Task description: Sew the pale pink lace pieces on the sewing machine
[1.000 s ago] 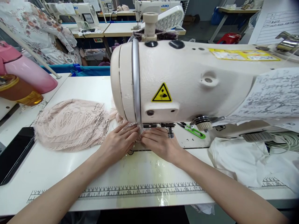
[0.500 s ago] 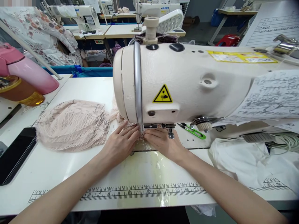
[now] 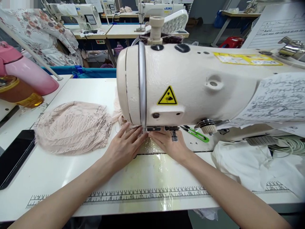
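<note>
My left hand (image 3: 125, 144) lies on pale pink lace fabric (image 3: 131, 126) just left of the needle area, its fingers stretched out and slightly spread. Opposite it, my right hand (image 3: 172, 144) has its fingers pressed together at the lace edge under the head of a cream sewing machine (image 3: 190, 86). Machine parts cover some of those fingers. Both hands' fingertips nearly meet below the needle, and the lace between them is mostly hidden. A larger heap of pink lace (image 3: 73, 127) with dark loose threads rests to the left.
Green-handled thread snips (image 3: 196, 135) lie behind my right hand. White cloth (image 3: 240, 162) sits at the right. At the left are a black phone (image 3: 17, 156), a pink bottle (image 3: 30, 71) and an amber jar (image 3: 22, 92). A printed ruler (image 3: 133, 197) runs along the table's front. Another person's floral sleeve (image 3: 64, 35) shows behind.
My left index finger and thumb have spread further apart, the fingertip reaching right toward the needle. My right fingertips have shifted slightly right. The lace between the hands shows less.
</note>
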`<state>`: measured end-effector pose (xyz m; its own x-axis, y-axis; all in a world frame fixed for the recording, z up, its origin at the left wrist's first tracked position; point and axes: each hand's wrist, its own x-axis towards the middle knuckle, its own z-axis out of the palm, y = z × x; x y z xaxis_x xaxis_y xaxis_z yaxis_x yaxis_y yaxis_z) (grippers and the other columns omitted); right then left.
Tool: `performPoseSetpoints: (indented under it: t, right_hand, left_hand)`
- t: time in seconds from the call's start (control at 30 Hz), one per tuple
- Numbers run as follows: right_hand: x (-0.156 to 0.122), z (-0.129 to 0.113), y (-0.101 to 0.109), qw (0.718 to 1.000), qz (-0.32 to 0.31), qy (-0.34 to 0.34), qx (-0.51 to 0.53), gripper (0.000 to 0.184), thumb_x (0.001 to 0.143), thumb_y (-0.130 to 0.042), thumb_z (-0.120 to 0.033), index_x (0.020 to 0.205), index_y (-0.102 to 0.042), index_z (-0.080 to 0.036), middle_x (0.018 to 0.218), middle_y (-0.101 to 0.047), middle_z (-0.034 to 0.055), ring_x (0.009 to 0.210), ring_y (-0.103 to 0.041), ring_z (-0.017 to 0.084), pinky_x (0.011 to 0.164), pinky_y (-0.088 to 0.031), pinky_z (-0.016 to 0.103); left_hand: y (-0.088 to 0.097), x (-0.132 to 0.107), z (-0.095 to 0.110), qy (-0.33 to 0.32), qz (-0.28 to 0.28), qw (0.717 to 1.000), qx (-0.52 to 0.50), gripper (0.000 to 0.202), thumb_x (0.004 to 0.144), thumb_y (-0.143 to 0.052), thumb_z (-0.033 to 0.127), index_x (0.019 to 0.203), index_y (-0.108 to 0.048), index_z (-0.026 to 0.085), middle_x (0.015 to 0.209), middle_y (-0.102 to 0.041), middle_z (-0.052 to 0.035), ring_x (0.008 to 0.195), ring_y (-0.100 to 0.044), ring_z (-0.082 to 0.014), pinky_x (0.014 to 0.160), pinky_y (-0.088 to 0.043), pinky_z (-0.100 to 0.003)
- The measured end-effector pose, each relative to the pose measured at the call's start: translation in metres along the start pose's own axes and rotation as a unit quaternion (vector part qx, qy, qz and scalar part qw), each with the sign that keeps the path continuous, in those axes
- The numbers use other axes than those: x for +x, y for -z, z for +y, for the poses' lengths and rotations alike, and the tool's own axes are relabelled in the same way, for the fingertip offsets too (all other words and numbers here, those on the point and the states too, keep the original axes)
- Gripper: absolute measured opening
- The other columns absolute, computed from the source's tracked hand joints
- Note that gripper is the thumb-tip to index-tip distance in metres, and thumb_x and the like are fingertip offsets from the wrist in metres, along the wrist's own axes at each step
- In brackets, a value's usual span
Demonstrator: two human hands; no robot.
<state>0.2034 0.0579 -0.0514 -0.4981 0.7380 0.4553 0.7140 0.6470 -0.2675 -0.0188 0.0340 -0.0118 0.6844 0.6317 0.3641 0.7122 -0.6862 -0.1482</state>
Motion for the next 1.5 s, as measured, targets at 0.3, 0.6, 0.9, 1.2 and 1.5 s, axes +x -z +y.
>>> performPoseSetpoints:
  t: [0.3, 0.6, 0.9, 1.2, 1.5]
  right_hand:
    - [-0.001, 0.005, 0.007, 0.996, -0.026, -0.032, 0.082, 0.034, 0.099, -0.042, -0.040, 0.124, -0.063, -0.029, 0.090, -0.073, 0.0065, 0.085, -0.069, 0.026, 0.066, -0.053, 0.037]
    - [0.000, 0.008, 0.014, 0.996, -0.032, -0.046, 0.071, 0.036, 0.099, -0.041, -0.041, 0.126, -0.061, -0.028, 0.096, -0.073, 0.0079, 0.080, -0.070, 0.026, 0.061, -0.050, 0.034]
    - [0.003, -0.008, 0.012, 0.999, 0.014, 0.002, -0.046, 0.029, 0.095, -0.049, -0.040, 0.115, -0.067, -0.028, 0.103, -0.072, 0.0075, 0.095, -0.065, 0.025, 0.071, -0.051, 0.036]
    - [-0.001, -0.018, 0.012, 0.997, 0.002, -0.040, -0.060, 0.033, 0.095, -0.049, -0.045, 0.113, -0.070, -0.028, 0.107, -0.070, 0.0095, 0.097, -0.063, 0.025, 0.076, -0.048, 0.036]
    - [0.001, -0.026, 0.015, 0.998, -0.014, -0.039, -0.045, 0.037, 0.093, -0.051, -0.048, 0.121, -0.066, -0.029, 0.107, -0.071, 0.0091, 0.094, -0.063, 0.026, 0.080, -0.050, 0.041]
  left_hand:
    - [0.002, 0.003, 0.001, 0.013, -0.016, 1.000, 0.005, 0.036, 0.099, -0.042, 0.022, 0.130, -0.058, 0.016, 0.123, -0.067, -0.0115, 0.117, -0.061, -0.0277, 0.110, -0.037, -0.052]
    - [0.000, 0.004, 0.002, 0.029, -0.017, 0.999, 0.004, 0.037, 0.098, -0.044, 0.024, 0.131, -0.058, 0.015, 0.123, -0.066, -0.0134, 0.117, -0.061, -0.0292, 0.109, -0.039, -0.053]
    - [0.000, -0.001, 0.001, -0.055, 0.006, 0.998, -0.028, 0.041, 0.094, -0.046, 0.009, 0.133, -0.054, 0.012, 0.135, -0.059, -0.0106, 0.124, -0.057, -0.0239, 0.111, -0.041, -0.043]
    - [-0.003, 0.000, 0.001, -0.009, 0.017, 0.999, -0.035, 0.040, 0.098, -0.045, 0.020, 0.136, -0.052, 0.013, 0.132, -0.061, -0.0105, 0.121, -0.060, -0.0245, 0.113, -0.038, -0.046]
    - [-0.001, 0.005, 0.000, 0.031, 0.024, 0.999, -0.025, 0.034, 0.097, -0.044, 0.023, 0.124, -0.062, 0.011, 0.122, -0.068, -0.0116, 0.116, -0.062, -0.0266, 0.108, -0.041, -0.048]
